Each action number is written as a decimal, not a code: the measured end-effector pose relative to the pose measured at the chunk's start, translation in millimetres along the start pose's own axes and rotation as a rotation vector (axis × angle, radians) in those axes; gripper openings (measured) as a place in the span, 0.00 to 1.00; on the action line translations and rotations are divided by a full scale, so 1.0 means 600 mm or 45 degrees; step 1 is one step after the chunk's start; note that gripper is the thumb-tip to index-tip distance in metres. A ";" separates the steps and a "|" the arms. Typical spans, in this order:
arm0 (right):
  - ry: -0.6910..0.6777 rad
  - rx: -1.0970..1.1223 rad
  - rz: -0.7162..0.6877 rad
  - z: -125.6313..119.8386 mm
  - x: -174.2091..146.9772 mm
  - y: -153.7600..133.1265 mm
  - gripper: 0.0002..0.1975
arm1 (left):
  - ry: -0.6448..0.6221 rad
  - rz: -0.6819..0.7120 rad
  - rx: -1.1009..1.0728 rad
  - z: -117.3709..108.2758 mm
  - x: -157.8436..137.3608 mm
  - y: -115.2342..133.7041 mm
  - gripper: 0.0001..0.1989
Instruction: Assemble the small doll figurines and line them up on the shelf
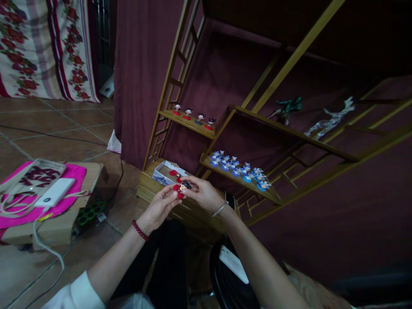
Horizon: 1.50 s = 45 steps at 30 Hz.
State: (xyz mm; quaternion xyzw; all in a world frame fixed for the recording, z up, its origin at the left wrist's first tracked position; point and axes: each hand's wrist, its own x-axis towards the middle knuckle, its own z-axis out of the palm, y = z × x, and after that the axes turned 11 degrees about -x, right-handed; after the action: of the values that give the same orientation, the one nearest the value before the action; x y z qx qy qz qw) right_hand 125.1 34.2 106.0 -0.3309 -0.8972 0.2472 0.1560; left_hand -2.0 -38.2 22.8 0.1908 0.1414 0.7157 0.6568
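A small figurine [184, 186] with black hair and a red base is held between both my hands, in front of the shelf unit. My left hand [160, 209] grips it low, at the red base. With its fingers at the dark-haired head, my right hand [202, 193] closes on the same figurine from the other side. Just behind the hands, an open box [161, 173] sits on the low wooden shelf, with red pieces inside. Part of the box is hidden by my right hand.
Several similar figurines [188, 113] line a small upper shelf; several blue-and-white ones [235, 167] crowd the shelf to the right. A green figure [286, 109] and a clear one [333, 118] stand higher. A white power bank [55, 192] lies left on pink cloth; a phone [233, 263] rests below.
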 end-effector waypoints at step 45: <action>0.204 -0.093 0.020 -0.057 0.100 0.047 0.25 | 0.096 0.003 -0.046 0.041 0.140 0.045 0.14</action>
State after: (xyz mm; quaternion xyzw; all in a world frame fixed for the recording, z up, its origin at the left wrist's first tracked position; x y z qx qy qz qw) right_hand 110.6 104.8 126.0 -0.3620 -0.8877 0.1883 0.2133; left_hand -20.2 41.3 64.5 0.1520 0.1531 0.7255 0.6536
